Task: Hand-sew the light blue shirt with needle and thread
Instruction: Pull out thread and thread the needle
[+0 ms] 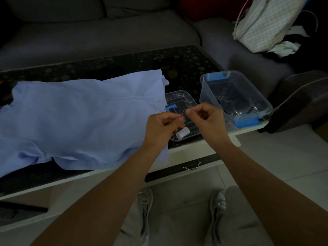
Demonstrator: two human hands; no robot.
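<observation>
A big grey sofa (pixel 106 36) sits at the back, with a pale bag (pixel 266 23) on its arm. In front of it is a long table (pixel 186 61) with a dark spotty top. The light blue shirt (pixel 79 118) lies spread flat on the left part of the table, and no hand is touching it. To the right stands a clear box (pixel 266 103) with blue clips, and its clear lid (pixel 179 98) lies between the box and the shirt. The two hands are held up close together over the lid. The left hand (pixel 159 126) has its fingers curled in, with thumb and first finger pressed on something very thin, most likely the thread. The right hand (pixel 207 118) is curled the same way and pinches something tiny too, likely the needle, but both are too thin to see for sure. A small white spool (pixel 182 133) lies on the lid just under the left hand. I think the step now is getting the thread through the needle, so no sewing has begun. Next, the thread end must go through the tiny hole, with both hands kept very still, and the dim light will make that harder. I can read no words or labels on anything.
</observation>
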